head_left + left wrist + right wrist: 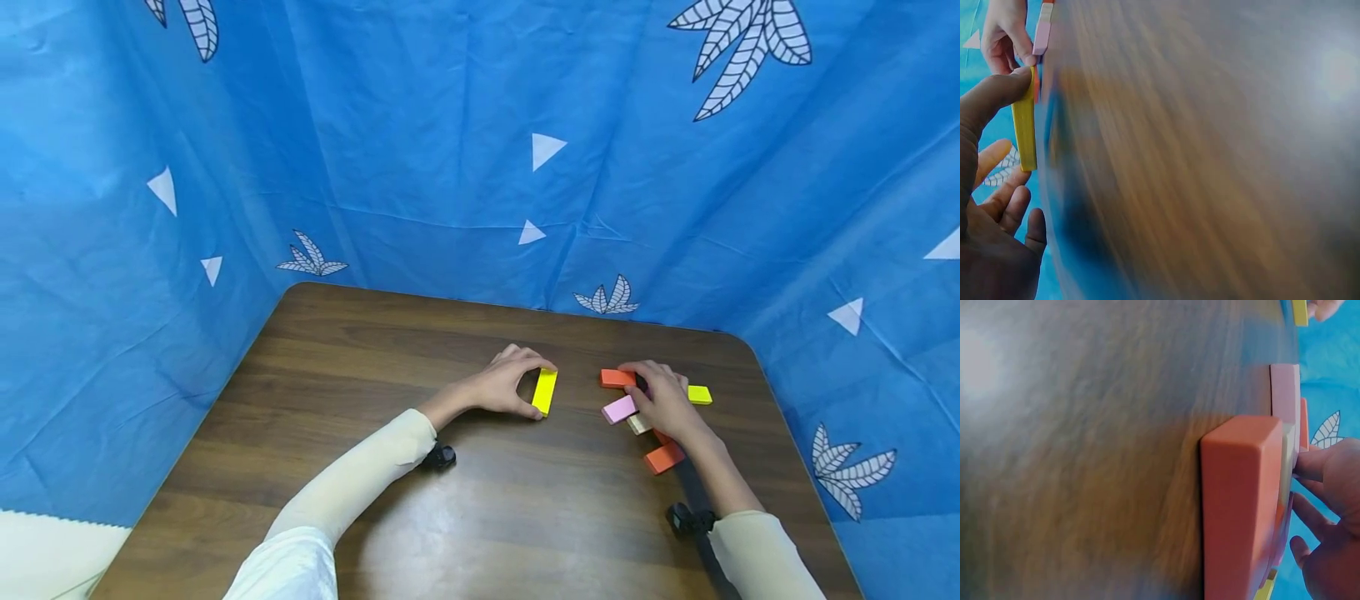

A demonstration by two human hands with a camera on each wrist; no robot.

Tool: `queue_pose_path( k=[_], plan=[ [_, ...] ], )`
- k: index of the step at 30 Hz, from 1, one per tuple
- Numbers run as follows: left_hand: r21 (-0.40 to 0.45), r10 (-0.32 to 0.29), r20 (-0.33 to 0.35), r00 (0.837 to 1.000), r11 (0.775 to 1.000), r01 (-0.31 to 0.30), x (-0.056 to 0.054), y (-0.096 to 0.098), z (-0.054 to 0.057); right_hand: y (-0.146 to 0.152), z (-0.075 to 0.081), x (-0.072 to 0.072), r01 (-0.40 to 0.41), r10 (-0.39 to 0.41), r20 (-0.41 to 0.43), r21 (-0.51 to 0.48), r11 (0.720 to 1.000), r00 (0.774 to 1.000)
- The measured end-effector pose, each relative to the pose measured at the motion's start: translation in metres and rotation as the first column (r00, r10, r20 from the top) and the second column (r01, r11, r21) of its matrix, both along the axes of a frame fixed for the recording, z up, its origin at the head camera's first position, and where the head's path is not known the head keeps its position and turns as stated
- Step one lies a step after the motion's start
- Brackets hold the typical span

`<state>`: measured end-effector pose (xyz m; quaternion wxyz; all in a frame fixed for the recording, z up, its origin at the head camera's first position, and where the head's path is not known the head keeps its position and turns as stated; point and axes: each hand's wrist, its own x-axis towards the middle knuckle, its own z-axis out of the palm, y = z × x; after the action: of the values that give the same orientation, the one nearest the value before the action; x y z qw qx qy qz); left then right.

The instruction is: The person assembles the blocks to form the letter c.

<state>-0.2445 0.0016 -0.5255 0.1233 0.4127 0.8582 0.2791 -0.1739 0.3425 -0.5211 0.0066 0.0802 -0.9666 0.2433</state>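
My left hand (504, 385) holds a yellow block (544, 392) by its two ends, thumb at the near end and fingertips at the far end. The left wrist view shows this block (1024, 128) low by the tabletop. On the right, my right hand (663, 402) is over a loose group of blocks, thumb and fingers down among them. Around it are an orange-red block (617, 378), a pink block (619, 409), a cream block (638, 424) and a yellow block (700, 395). I cannot tell whether the right fingers grip one; the hand covers part of the group.
A nearer orange-red block (663, 457) lies below the right wrist and looms large in the right wrist view. The brown wooden table (480, 500) is bordered by a blue cloth (420, 150) with leaf and triangle prints at the back and sides.
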Motion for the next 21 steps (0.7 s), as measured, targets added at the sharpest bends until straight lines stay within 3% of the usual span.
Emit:
queue_pose_path(
  k=[10, 21],
  plan=[
    [0.025, 0.076, 0.034, 0.997, 0.997, -0.077, 0.001, -0.045, -0.003, -0.013, 0.001, -0.007, -0.015, 0.015, 0.000, -0.033, 0.999, 1.000],
    [0.018, 0.130, 0.017, 0.991, 0.991, -0.131, -0.005, -0.088, 0.000, -0.031, 0.002, -0.024, -0.042, 0.042, -0.007, -0.046, 0.998, 0.999]
  ],
)
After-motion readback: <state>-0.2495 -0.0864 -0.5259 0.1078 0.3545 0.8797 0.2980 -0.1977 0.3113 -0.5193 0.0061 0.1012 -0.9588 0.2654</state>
